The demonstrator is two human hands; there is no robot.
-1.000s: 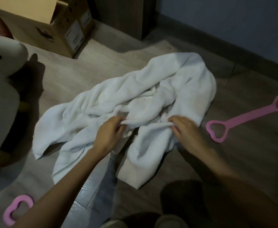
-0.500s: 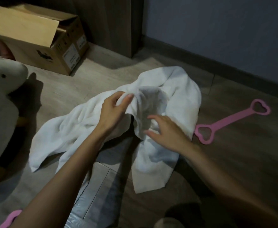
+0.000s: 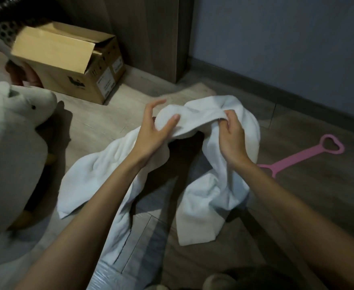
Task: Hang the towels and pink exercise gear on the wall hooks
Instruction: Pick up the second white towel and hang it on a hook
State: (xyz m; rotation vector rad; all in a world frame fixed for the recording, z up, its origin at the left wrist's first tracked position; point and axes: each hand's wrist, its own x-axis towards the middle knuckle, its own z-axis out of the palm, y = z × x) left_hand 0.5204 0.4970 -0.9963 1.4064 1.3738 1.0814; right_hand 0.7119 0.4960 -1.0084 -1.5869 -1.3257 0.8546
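Dim room: wood-plank floor [image 3: 310,201], blue-grey wall [image 3: 287,49] with dark skirting, wooden cabinet [image 3: 151,32] in the corner

An open cardboard box [image 3: 71,65] stands on the wood floor [image 3: 100,122] against a dark wooden panel [image 3: 151,32]. A white plush toy [image 3: 10,147] lies at left, near the box.

Dim, bluish lighting is prevailing. Hard shadows are falling beneath the towel [image 3: 218,185] and beside the plush toy [image 3: 10,147]. Wide-angle distortion is bending edges; the top-left corner is blurring.
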